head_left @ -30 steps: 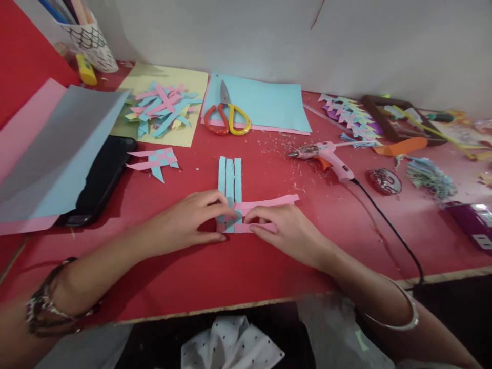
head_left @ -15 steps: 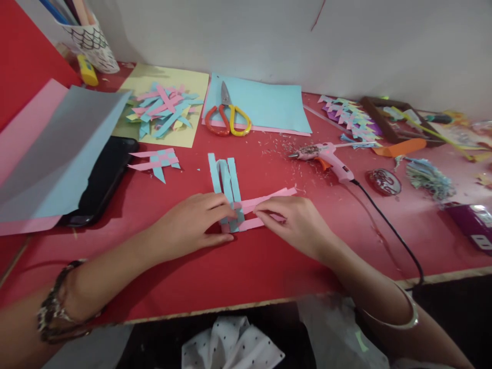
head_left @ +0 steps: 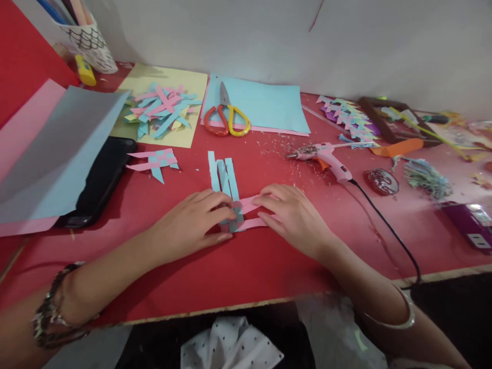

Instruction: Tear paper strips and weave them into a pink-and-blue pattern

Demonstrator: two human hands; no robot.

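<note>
In front of me on the red table lies a small weave of blue paper strips (head_left: 232,179) crossed by pink paper strips (head_left: 249,223). My left hand (head_left: 196,218) holds the woven corner down, its fingers curled over the crossing and its thumb along the lower edge. The pink strips run rightward from there, under my right hand (head_left: 294,218). That hand has its index finger at the upper pink strip and its thumb by the lower one, gripping them. Their right ends are hidden beneath the palm. The blue strips' far ends point away from me, loose.
A finished-looking woven paper piece (head_left: 157,161) lies left. Behind are scissors (head_left: 226,115) on blue sheets (head_left: 272,105) and a pile of cut strips (head_left: 165,110). A pink glue gun (head_left: 326,158) with its cord (head_left: 380,218) lies right. A black phone (head_left: 103,189) sits under paper sheets.
My right hand's fingers have spread from a tight pinch and now lie over the pink strips, covering their ends. The upper pink strip has come down flatter. My left hand stays in place.
</note>
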